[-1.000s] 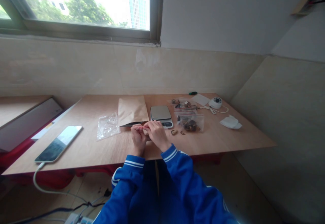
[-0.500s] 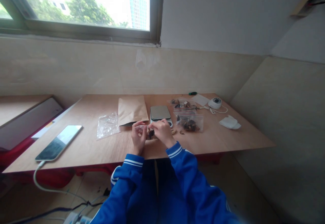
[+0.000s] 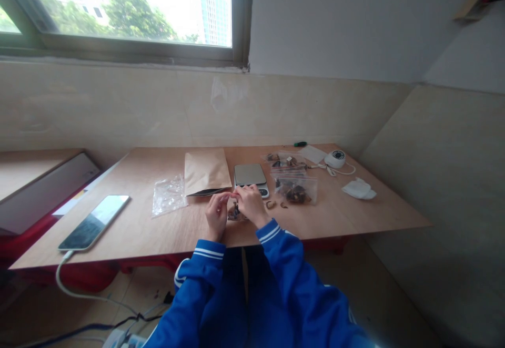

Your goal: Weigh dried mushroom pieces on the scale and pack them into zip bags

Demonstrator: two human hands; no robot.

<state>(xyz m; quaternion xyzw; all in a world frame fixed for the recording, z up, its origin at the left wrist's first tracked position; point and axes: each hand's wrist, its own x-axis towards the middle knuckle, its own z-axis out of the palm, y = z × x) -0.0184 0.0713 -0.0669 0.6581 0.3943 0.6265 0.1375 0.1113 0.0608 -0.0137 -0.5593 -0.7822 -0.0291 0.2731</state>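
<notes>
My left hand (image 3: 216,215) and my right hand (image 3: 249,204) meet over the near middle of the wooden table (image 3: 339,216), fingertips pinched together on the top edge of a small clear bag (image 3: 234,212) with dark pieces inside. Both hands are closed on it. Just behind them stands a small digital scale (image 3: 249,176) with a steel top. A brown paper pouch (image 3: 205,170) lies flat left of the scale. Blue sleeves with white cuff stripes cover both arms.
Clear bags of dark pieces (image 3: 295,189) lie right of the scale, with loose bits (image 3: 270,204) beside them. An empty crumpled clear bag (image 3: 168,195), a phone on a cable (image 3: 93,222), a white tissue (image 3: 358,189) and a small white round device (image 3: 335,158) also lie on the table.
The hands parted a little, showing the small bag's dark contents, then pinched together again at its top edge. The view shifted slightly.
</notes>
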